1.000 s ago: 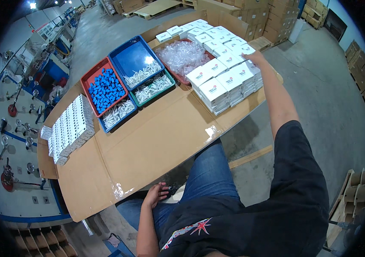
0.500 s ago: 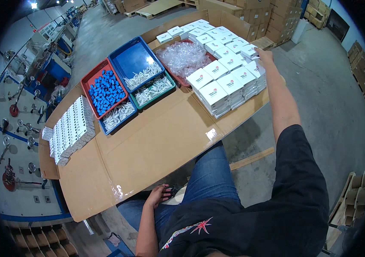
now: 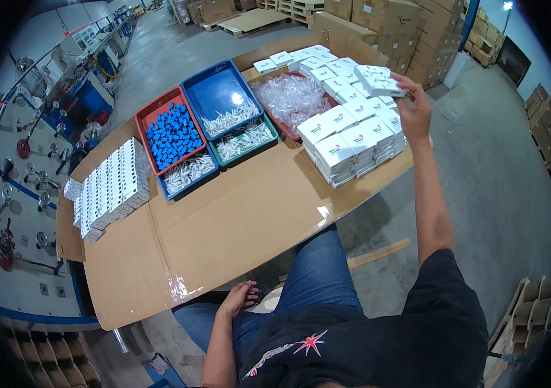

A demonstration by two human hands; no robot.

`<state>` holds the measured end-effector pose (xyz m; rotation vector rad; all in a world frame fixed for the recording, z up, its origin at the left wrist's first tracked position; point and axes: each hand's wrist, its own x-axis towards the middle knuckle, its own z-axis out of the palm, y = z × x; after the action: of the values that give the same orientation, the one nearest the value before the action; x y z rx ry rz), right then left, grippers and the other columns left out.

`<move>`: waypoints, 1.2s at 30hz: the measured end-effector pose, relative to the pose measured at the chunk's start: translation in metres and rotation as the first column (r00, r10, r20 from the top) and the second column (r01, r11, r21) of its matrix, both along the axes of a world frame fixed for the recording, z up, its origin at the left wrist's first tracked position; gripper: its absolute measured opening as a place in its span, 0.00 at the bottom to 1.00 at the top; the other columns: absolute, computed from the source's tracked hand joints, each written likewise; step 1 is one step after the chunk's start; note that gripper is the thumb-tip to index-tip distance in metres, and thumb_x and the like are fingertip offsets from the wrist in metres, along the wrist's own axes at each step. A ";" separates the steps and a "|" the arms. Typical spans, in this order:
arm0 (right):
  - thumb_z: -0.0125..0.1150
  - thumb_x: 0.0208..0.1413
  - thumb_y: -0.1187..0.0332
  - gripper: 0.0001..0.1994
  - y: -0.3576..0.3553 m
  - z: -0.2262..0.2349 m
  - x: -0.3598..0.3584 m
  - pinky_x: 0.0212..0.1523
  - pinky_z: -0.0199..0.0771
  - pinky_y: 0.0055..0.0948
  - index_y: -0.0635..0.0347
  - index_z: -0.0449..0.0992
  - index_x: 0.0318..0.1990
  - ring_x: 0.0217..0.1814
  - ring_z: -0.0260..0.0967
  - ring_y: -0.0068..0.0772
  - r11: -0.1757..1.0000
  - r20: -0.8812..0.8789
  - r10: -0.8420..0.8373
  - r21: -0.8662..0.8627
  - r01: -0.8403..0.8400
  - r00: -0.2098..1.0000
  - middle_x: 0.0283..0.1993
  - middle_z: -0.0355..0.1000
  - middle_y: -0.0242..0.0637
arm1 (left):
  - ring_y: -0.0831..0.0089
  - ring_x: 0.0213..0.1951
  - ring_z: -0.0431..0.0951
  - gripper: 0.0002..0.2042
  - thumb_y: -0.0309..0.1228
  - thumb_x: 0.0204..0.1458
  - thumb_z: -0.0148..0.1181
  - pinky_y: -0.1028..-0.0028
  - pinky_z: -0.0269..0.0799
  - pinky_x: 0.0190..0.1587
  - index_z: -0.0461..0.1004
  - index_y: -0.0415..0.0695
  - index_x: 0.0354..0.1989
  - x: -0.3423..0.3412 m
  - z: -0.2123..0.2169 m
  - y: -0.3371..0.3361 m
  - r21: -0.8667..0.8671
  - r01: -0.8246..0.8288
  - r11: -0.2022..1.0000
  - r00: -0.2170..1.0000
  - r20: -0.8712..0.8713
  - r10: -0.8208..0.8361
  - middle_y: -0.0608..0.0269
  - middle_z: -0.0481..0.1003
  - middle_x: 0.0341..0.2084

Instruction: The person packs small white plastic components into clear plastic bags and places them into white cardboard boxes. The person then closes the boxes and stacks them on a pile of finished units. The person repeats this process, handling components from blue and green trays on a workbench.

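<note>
My right hand (image 3: 415, 107) grips a flat white box (image 3: 376, 79) by its right edge. The box is tilted above the far right of the stacked white boxes (image 3: 338, 152), and its face shows grey printed shapes. Low in front of my body, my left hand (image 3: 240, 297) hangs by my thigh, its fingers loosely spread and holding nothing I can see. Left of the stacks, a red tray (image 3: 296, 137) is heaped with crumpled clear plastic bags (image 3: 293, 100).
Blue pieces fill a red tray (image 3: 148, 121). White slender parts lie in a blue tray (image 3: 209, 81), a green tray (image 3: 249, 149) and another blue tray (image 3: 180, 194). Small white blocks (image 3: 112, 191) stand in rows at the left of the cardboard-covered table (image 3: 236, 226). Cartons (image 3: 392, 26) stand behind.
My right hand has lifted the white box off the stacks and drawn it slightly left, turning a different face into view. My left hand has stayed by my thigh.
</note>
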<state>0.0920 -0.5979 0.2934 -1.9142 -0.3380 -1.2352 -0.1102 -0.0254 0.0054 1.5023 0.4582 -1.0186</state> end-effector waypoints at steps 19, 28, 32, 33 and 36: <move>0.63 0.59 0.85 0.14 0.184 -0.032 -0.040 0.54 0.81 0.28 0.65 0.70 0.49 0.56 0.76 0.30 0.789 -0.118 0.541 0.415 -0.453 0.833 0.50 0.76 0.43 | 0.72 0.47 0.77 0.23 0.49 0.71 0.45 0.70 0.74 0.50 0.70 0.47 0.63 -0.012 0.008 0.016 -0.050 0.000 0.999 0.994 0.105 0.005 0.61 0.77 0.51; 0.69 0.59 0.80 0.15 0.250 -0.050 -0.051 0.51 0.82 0.28 0.65 0.70 0.49 0.47 0.79 0.27 0.675 -0.122 0.666 0.517 -0.526 0.736 0.46 0.77 0.39 | 0.72 0.48 0.76 0.24 0.50 0.70 0.47 0.69 0.74 0.52 0.69 0.47 0.65 -0.013 0.006 0.018 -0.063 -0.010 0.998 0.995 0.096 0.016 0.63 0.76 0.53; 0.69 0.58 0.80 0.15 0.258 -0.057 -0.052 0.51 0.82 0.27 0.65 0.70 0.50 0.47 0.79 0.27 0.618 -0.071 0.702 0.556 -0.556 0.709 0.46 0.78 0.39 | 0.71 0.50 0.76 0.24 0.51 0.70 0.46 0.67 0.73 0.54 0.69 0.48 0.65 -0.011 0.010 0.017 -0.078 0.008 0.997 0.995 0.098 -0.001 0.63 0.76 0.53; 0.69 0.58 0.80 0.15 0.259 -0.058 -0.053 0.51 0.82 0.27 0.65 0.71 0.50 0.47 0.79 0.27 0.626 -0.074 0.696 0.550 -0.553 0.715 0.46 0.78 0.39 | 0.71 0.50 0.76 0.24 0.50 0.70 0.46 0.67 0.73 0.54 0.69 0.48 0.65 -0.011 0.009 0.016 -0.081 0.012 0.997 0.995 0.096 -0.004 0.63 0.76 0.53; 0.69 0.58 0.80 0.16 0.260 -0.063 -0.055 0.52 0.81 0.27 0.64 0.71 0.50 0.49 0.78 0.27 0.636 -0.082 0.688 0.547 -0.544 0.722 0.46 0.78 0.38 | 0.71 0.50 0.77 0.23 0.50 0.71 0.46 0.67 0.73 0.55 0.69 0.48 0.65 -0.010 0.018 0.014 -0.089 -0.004 0.996 0.997 0.079 0.011 0.63 0.76 0.53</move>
<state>0.0374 -0.3377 0.2303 -1.3140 -0.4387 -0.4874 -0.1207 -0.0113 0.0231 1.4552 0.3581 -0.9578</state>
